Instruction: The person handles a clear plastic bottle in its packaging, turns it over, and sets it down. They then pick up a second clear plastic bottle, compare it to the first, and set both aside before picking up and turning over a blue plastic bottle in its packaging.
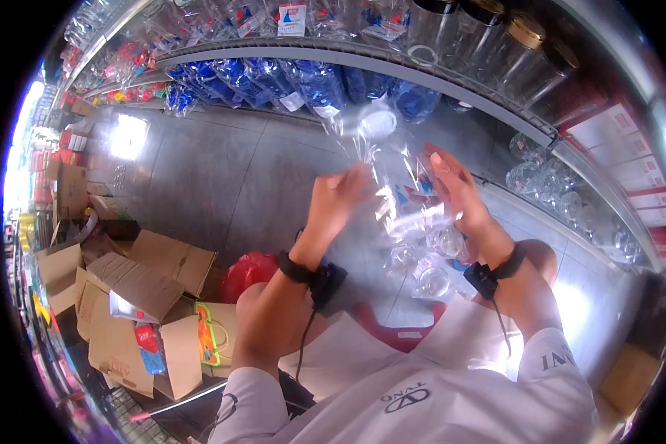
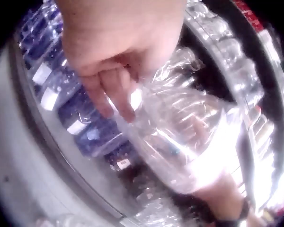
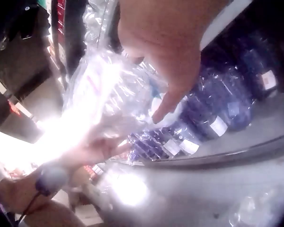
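A clear, shiny plastic-wrapped package (image 1: pixel 407 189) is held up between both hands, with a round white part (image 1: pixel 378 124) at its far end. On its left side, the left hand (image 1: pixel 337 203), slightly blurred, has its fingers curled; the left wrist view shows this hand (image 2: pixel 123 52) pinching the wrap beside a white piece. Along the package's right side lies the right hand (image 1: pixel 462 196), its fingers fairly straight. In the right wrist view a finger of the right hand (image 3: pixel 163 52) points down across the wrap (image 3: pixel 118 90). Glare hides what the package contains.
Shelves ahead carry blue wrapped bottles (image 1: pixel 314 85) and jars with dark and gold lids (image 1: pixel 526 31). Below the hands are several clear round items (image 1: pixel 431 277). Opened cardboard boxes (image 1: pixel 137 285) stand at the left on the grey floor (image 1: pixel 200 177), near a red bag (image 1: pixel 248 275).
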`<state>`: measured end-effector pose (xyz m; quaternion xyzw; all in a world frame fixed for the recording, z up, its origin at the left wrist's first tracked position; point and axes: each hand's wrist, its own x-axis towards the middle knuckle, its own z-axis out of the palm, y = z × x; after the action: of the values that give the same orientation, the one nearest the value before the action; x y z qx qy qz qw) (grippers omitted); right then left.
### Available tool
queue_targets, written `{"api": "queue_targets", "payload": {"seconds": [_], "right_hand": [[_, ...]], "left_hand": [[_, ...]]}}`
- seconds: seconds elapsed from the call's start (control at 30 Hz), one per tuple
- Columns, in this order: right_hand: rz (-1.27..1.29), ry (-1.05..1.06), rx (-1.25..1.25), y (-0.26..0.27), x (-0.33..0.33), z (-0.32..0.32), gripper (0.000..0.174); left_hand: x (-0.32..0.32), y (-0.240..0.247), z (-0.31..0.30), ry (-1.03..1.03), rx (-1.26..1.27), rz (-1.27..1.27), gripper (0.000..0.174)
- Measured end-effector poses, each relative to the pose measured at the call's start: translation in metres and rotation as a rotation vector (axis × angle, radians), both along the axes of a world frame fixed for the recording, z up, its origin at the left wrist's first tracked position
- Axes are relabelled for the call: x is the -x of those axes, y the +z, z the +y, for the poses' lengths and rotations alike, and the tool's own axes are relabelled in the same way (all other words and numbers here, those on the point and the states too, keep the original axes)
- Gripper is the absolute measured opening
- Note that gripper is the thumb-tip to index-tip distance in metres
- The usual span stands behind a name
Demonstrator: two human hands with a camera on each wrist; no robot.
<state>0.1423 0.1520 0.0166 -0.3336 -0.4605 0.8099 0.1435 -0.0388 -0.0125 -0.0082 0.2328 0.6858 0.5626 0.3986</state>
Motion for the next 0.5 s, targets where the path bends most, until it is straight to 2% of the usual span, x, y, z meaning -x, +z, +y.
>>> {"api": "queue_targets", "payload": {"seconds": [0.03,0.07,0.1,0.13,0.17,0.2,0.27,0.3,0.33,0.37,0.4,0.5], "right_hand": [[0.039,0.075,0.063,0.004,-0.003,0.003,0.079],[0.012,0.091,-0.05,0.004,-0.005,0.001,0.078],[-0.013,0.109,-0.164,0.003,-0.007,-0.003,0.078],[-0.035,0.132,-0.285,0.001,-0.007,-0.005,0.077],[0.069,0.058,-0.34,-0.02,-0.005,-0.002,0.08],[0.067,0.097,-0.395,-0.014,-0.005,-0.002,0.074],[0.07,0.182,-0.512,0.004,-0.004,-0.007,0.064],[-0.082,0.246,-0.488,0.012,-0.004,-0.01,0.049],[0.006,0.255,-0.423,0.001,-0.006,-0.013,0.044],[0.121,0.225,-0.341,-0.018,-0.006,-0.019,0.049],[0.228,0.194,-0.25,-0.033,-0.006,-0.023,0.054],[0.163,0.516,-0.481,-0.038,-0.001,-0.018,0.071]], "left_hand": [[0.0,0.01,0.001,-0.033,0.011,0.142,0.034],[-0.001,0.016,0.001,-0.063,0.022,0.285,0.034],[-0.003,0.003,0.003,-0.024,-0.087,0.214,0.034],[-0.006,0.01,0.006,-0.072,-0.136,0.159,0.036],[-0.008,0.018,0.007,-0.115,-0.187,0.106,0.041],[-0.011,0.024,0.007,-0.154,-0.238,0.054,0.047],[-0.015,0.022,0.005,-0.185,-0.365,0.049,0.076],[-0.014,0.021,0.006,-0.214,-0.389,0.142,0.082],[-0.011,0.022,0.008,-0.239,-0.412,0.241,0.088],[-0.009,0.023,0.009,-0.263,-0.428,0.339,0.094],[-0.011,0.032,0.01,-0.245,-0.479,0.255,0.089],[-0.003,0.035,0.004,-0.261,-0.35,0.312,0.075]]}}
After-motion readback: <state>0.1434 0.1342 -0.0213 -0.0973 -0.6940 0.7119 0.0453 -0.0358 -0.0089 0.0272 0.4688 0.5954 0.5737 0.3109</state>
